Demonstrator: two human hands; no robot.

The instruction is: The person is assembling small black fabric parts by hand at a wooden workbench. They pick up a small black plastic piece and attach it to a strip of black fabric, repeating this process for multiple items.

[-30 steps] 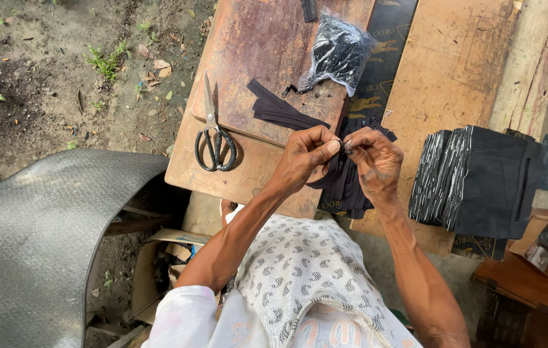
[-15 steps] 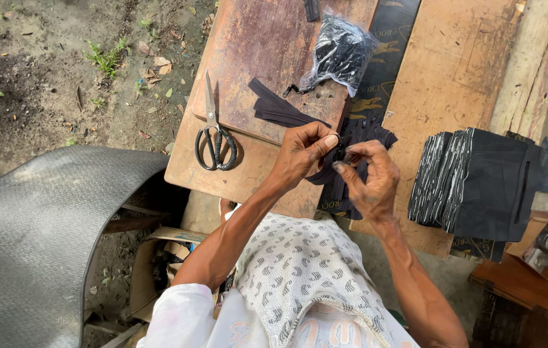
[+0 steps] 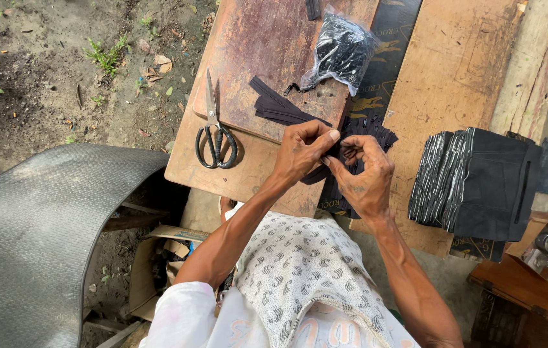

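Hands meet over a wooden board (image 3: 267, 38), seen from above by a camera on the person's head. The left hand (image 3: 301, 153) and the right hand (image 3: 365, 175) are fingertip to fingertip, both pinching one small black strip (image 3: 337, 149). The strip is mostly covered by the fingers, so its shape and material are hard to make out; it may be cloth or thin rubber. It is held just above a dark heap of similar black pieces (image 3: 351, 167), which lies at the board's near right edge and is partly hidden under the right hand.

Left of the hands, black-handled scissors (image 3: 215, 132) lie flat on the board with blades closed, pointing away. A few flat black strips (image 3: 280, 108) sit just beyond the left hand. Farther off lies a clear plastic bag (image 3: 341, 50) of small black items, its contents too blurred to tell. To the right, well apart, a stack of black sheets (image 3: 480, 183) stands on edge on a second plank. A grey rubber mat (image 3: 36, 238) curves at lower left, cut off by the frame.
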